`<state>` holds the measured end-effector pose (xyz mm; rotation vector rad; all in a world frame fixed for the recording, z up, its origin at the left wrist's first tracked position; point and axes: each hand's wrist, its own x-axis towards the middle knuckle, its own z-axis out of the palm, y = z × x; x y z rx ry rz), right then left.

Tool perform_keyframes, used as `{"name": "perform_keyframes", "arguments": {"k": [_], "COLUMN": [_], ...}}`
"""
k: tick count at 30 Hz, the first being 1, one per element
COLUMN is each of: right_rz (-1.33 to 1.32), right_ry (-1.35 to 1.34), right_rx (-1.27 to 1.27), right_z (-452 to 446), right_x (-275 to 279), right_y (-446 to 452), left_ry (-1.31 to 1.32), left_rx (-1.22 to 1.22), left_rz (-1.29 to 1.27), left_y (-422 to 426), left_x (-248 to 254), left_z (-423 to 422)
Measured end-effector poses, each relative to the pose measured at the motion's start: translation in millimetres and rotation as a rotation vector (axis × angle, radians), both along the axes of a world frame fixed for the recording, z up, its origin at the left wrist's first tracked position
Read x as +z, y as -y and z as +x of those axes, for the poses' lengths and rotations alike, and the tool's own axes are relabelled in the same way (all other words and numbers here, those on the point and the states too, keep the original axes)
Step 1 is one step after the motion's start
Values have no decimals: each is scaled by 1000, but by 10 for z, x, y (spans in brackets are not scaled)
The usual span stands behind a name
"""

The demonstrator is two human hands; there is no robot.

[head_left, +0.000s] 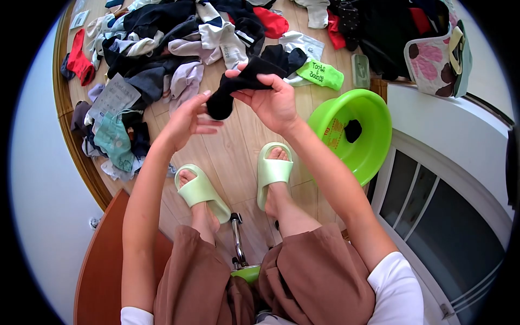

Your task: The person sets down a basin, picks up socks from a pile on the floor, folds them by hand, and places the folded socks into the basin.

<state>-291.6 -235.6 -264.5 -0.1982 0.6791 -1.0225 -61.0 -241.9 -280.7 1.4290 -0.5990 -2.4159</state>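
A black sock (221, 104) hangs in the air above the floor, its rounded toe pointing down and left. My right hand (272, 103) grips it near the upper end, with the fingers partly behind the fabric. Beside the toe, my left hand (187, 120) has its fingers stretched out and apart; whether a fingertip brushes the sock I cannot tell. Below and right of my right hand stands a green basin (374, 135) with a small black bundle (353, 131) inside. A bright green sock (320, 75) with lettering lies just beyond my right hand.
A large heap of mixed socks (157, 46) spreads over the wooden floor (233, 151). Plastic packaging (115, 97) lies at the left. A floral fabric item (430, 62) sits at the upper right. My feet in pale green slippers (203, 189) are below my hands.
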Motion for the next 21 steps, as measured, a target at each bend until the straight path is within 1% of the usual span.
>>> {"name": "perform_keyframes", "arguments": {"k": [1, 4, 5, 6, 8, 11, 14, 17, 21], "right_rz": [5, -45, -4, -1, 5, 87, 124, 201, 250], "right_ry": [9, -142, -124, -136, -158, -132, -107, -93, -155], "right_rx": [-2, 24, 5, 1, -6, 6, 16, -83, -88], "right_z": [4, 49, 52, 68, 108, 140, 116, 74, 41], "right_x": [2, 61, 40, 42, 48, 69, 0, -190, -229], "right_y": [-3, -15, -11, -13, -16, -29, -42, -60, -78], "left_ry": [-49, -231, -310, -335, -385, -408, -378, -328, -313], "left_rx": [-43, 176, 263, 329, 463, 497, 666, 773, 771], "left_rz": [136, 351, 372, 375, 378, 177, 120, 65, 60], "left_y": [5, -60, -66, -71, -78, -42, -12, -20, -99], "left_x": [35, -17, -60, -101, -178, -149, -272, -343, -395], "left_z": [6, -35, -30, -36, -33, -7, 46, 139, 234]}}
